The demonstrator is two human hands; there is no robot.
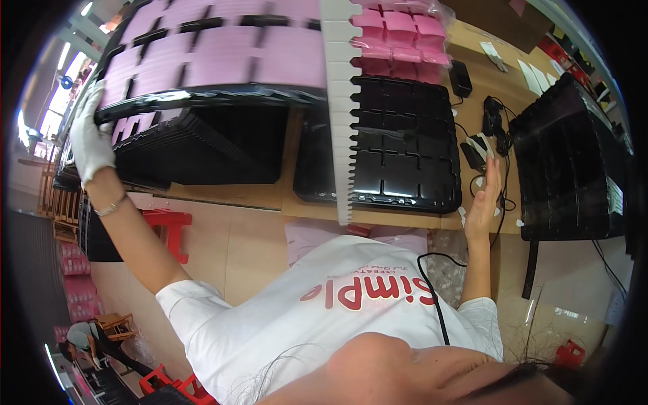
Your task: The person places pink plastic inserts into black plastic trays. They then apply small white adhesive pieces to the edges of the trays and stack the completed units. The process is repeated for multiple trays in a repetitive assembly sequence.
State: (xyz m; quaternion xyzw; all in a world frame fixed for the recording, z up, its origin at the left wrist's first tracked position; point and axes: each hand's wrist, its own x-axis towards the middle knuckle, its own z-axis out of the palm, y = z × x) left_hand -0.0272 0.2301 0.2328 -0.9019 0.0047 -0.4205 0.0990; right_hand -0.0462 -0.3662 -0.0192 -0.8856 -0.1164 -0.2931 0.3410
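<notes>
My left hand (93,145), in a white glove, grips the left edge of a black tray (196,100) filled with pale pink pieces (226,64). That tray sits raised over a stack of black trays (209,145). My right hand (483,202) is bare, its fingers stretched out beside an empty black compartment tray (405,145) on the table. Something white, perhaps a finger cover, shows at its fingertips; I cannot tell exactly what. A white strip with a toothed edge (339,115) runs upright across the middle of the view.
Bright pink pieces in clear plastic (401,34) lie behind the empty tray. Black adapters (460,77) and cables (505,145) lie on the brown tabletop (472,44). More black trays (570,162) stand at right. A red stool (172,229) is below left. Another person (84,337) bends far off.
</notes>
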